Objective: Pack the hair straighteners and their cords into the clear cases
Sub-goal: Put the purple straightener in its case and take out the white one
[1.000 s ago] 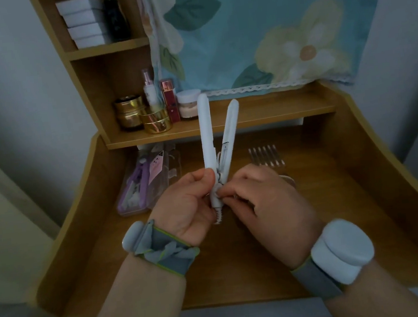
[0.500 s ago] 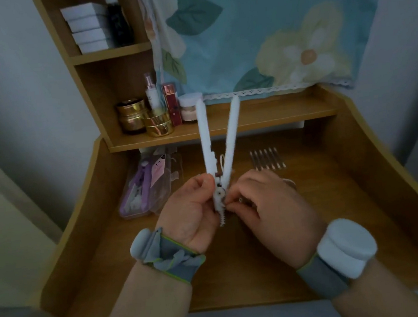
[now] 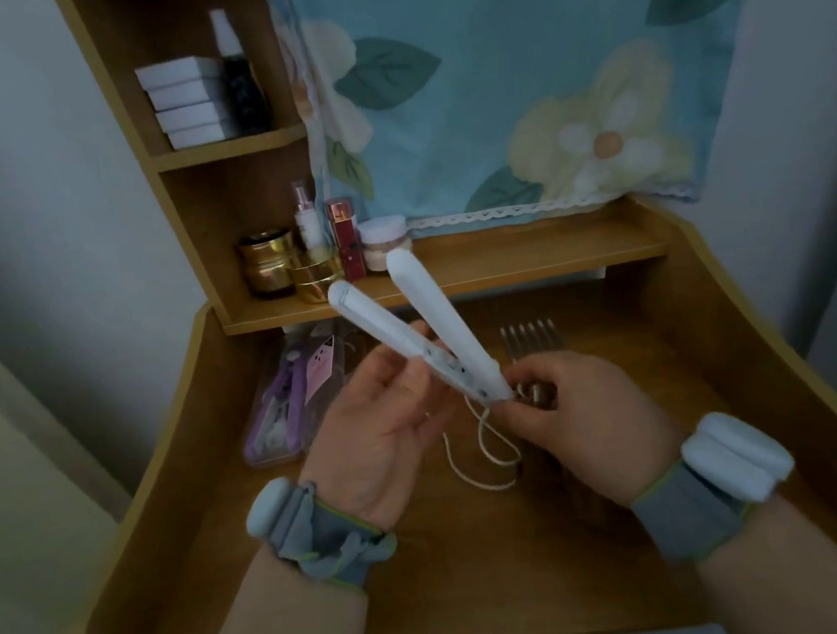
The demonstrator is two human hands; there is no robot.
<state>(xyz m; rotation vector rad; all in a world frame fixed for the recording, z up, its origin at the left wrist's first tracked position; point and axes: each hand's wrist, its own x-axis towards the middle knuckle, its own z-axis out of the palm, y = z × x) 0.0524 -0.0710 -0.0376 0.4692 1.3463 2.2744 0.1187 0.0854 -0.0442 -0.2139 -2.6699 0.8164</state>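
Two hands over the wooden counter (image 3: pixel 484 568), both on one white hair straightener (image 3: pixel 435 346). Straightener arms splayed in a V, tips pointing up and away toward the low shelf (image 3: pixel 529 258); hinge end lowest, between the two hands.

Right hand (image 3: pixel 579 418): fingers curled, pinching the hinge end of the straightener. Left hand (image 3: pixel 381 424): palm up, fingers loosely spread and nearly straight, the nearer arm of the straightener resting across the fingertips; no closed grip visible.

White cord (image 3: pixel 488 456) hangs from the hinge end just below the right fingers, looping loosely down onto the counter between the two wrists.

Left of the left fingers, on the counter: a clear case (image 3: pixel 286 408) holding a purple straightener (image 3: pixel 288 397) and a pink tag. Cannot tell whether its lid is shut.

Beyond the right fingers, a row of metal hair clips (image 3: pixel 530 338) lies on the counter. Above the fingers, on the shelf: gold jars (image 3: pixel 292 268), small bottles, a pale pot. Grey bands with white pods on both wrists.
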